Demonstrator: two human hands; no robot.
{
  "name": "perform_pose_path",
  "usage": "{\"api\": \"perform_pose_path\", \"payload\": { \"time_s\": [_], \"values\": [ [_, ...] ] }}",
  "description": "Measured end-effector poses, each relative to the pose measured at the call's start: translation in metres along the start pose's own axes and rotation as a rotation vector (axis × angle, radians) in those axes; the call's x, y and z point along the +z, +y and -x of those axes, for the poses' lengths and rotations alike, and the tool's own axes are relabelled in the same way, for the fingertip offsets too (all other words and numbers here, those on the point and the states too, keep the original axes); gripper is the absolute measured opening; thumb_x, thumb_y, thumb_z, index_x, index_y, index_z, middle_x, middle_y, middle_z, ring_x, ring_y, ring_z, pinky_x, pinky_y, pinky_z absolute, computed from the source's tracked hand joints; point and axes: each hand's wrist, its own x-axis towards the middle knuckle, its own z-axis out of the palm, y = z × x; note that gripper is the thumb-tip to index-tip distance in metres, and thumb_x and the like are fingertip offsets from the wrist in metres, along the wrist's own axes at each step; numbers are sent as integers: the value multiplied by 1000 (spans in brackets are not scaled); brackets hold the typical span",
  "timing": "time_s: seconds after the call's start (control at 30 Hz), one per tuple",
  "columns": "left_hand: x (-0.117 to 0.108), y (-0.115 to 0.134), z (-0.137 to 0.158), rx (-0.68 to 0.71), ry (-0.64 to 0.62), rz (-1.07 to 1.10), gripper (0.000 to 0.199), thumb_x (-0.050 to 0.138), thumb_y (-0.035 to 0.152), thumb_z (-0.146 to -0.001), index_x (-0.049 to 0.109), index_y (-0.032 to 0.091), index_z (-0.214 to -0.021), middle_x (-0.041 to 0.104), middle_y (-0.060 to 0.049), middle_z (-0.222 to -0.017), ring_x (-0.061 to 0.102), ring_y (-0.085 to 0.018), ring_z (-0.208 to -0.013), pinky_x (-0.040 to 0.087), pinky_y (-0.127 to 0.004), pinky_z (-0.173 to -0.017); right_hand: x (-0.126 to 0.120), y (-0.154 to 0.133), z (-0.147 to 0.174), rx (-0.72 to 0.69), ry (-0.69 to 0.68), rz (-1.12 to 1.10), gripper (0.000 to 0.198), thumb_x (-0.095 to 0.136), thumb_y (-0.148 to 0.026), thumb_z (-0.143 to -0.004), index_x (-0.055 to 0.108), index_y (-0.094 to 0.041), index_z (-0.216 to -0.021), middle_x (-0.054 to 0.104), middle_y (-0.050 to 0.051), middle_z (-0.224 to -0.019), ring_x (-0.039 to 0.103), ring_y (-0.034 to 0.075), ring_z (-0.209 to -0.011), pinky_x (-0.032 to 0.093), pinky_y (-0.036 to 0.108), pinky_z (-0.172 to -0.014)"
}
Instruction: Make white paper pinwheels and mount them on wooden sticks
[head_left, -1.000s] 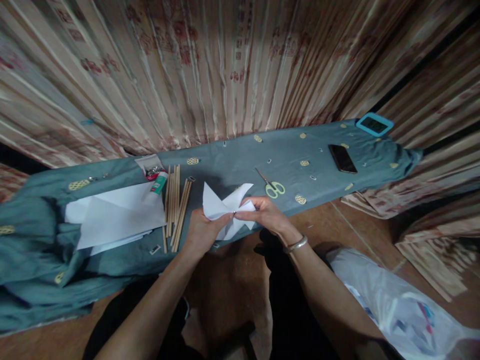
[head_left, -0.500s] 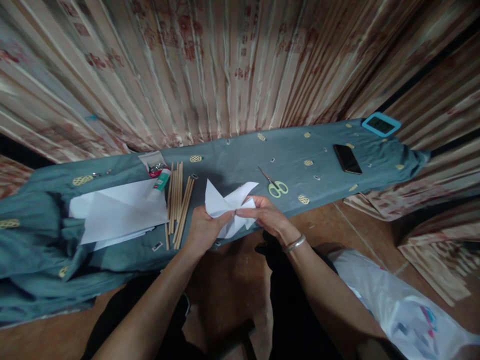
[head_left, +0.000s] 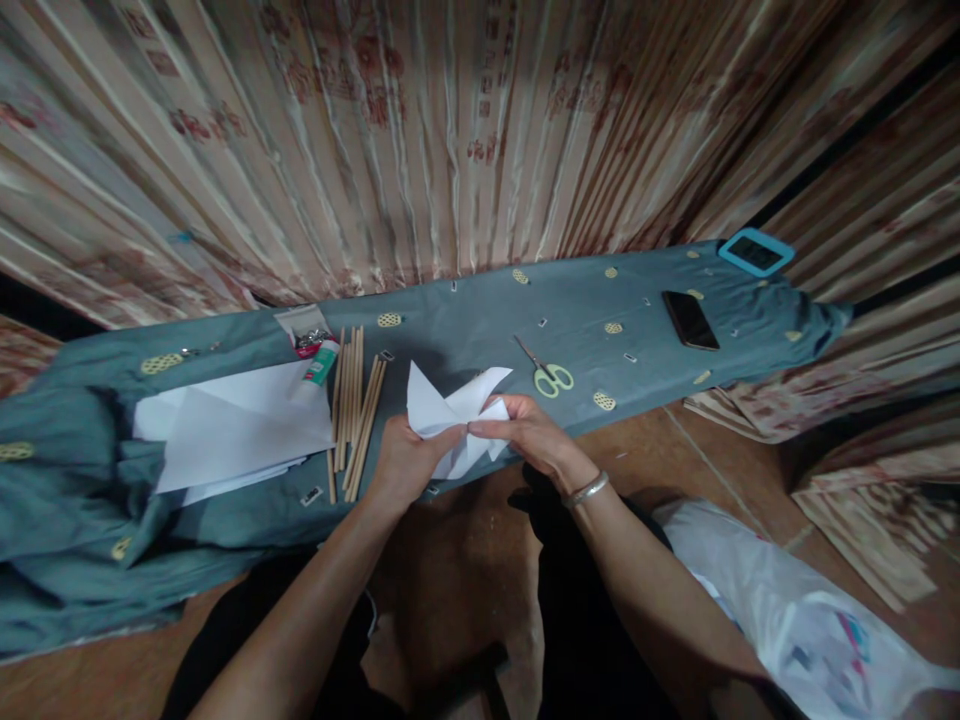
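At mid-frame, left hand [head_left: 401, 462] and right hand [head_left: 532, 430] pinch folded paper [head_left: 460, 402] (thumbs [head_left: 450, 436] nearly meeting); even pressure should hold it.

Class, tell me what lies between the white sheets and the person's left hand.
In the head view, the wooden sticks lie between the white sheets and the left hand.

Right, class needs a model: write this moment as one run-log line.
left hand: pinching folded white paper | right hand: pinching same paper | on cloth: wooden sticks, scissors
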Motion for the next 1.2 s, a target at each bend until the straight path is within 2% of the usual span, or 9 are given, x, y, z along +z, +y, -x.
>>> {"api": "perform_pose_path", "payload": {
  "time_s": [0.23,0.4,0.83,1.2],
  "values": [
    [0,-4,-3,-25,8,30,33,77,33,-46,73,12,-72,74,-6,-72,68,-23,-66,54,-32,-62,-3,3,-1,-11,4,7,29,88,-26,-48,69,-17,-68,70,-4,-62,59,9,-53,46,21,-55],
    [0,-7,-4,-18,1,24,33,77,33,-47,74,12,-73,75,-6,-74,69,-23,-68,54,-32,-64,-1,3,-1,-3,-13,-13,31,87,-27,-49,70,-16,-71,70,-4,-63,61,9,-55,48,22,-59],
    [-1,-6,0,5,3,-10,26,75,30,-51,74,13,-70,75,-5,-73,69,-23,-68,54,-30,-61,-2,6,0,8,21,30,32,87,-33,-52,70,-16,-73,71,-2,-66,60,10,-55,47,22,-56],
    [0,-12,-3,31,6,7,30,75,33,-53,74,12,-74,75,-6,-74,67,-21,-65,52,-29,-60,3,0,2,-9,47,69,33,87,-33,-51,71,-17,-75,71,-3,-68,60,10,-56,48,23,-58]
  ]
}}
